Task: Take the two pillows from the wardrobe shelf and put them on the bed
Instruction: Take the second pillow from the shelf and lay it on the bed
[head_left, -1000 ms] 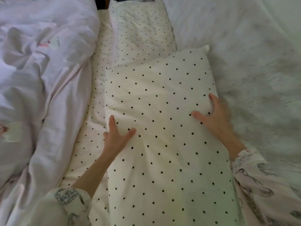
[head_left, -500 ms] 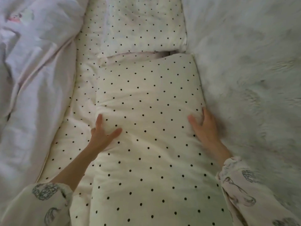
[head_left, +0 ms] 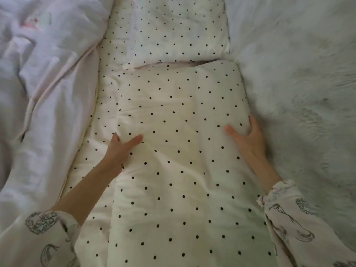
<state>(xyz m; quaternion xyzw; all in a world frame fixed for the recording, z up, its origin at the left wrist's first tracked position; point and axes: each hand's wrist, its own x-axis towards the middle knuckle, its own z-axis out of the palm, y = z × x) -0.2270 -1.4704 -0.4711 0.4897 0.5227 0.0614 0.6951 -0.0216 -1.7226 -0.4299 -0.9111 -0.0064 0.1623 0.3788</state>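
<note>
Two cream pillows with black dots lie end to end on the bed. The near pillow (head_left: 183, 151) stretches from the bottom edge up to the far pillow (head_left: 173, 29), and their ends meet with a narrow dark gap. My left hand (head_left: 121, 149) grips the near pillow's left edge, thumb on top. My right hand (head_left: 248, 137) holds its right edge, thumb pressed into the top, fingers down the side. Both lie on a dotted bed sheet (head_left: 102, 105).
A crumpled white duvet (head_left: 44, 93) is bunched along the left. A fluffy white blanket (head_left: 298, 93) covers the right side. My patterned sleeves fill the bottom corners.
The near pillow has come down from tilted to lying flat, its far end now against the far pillow. My hands kept their hold on its sides; the view tilted down.
</note>
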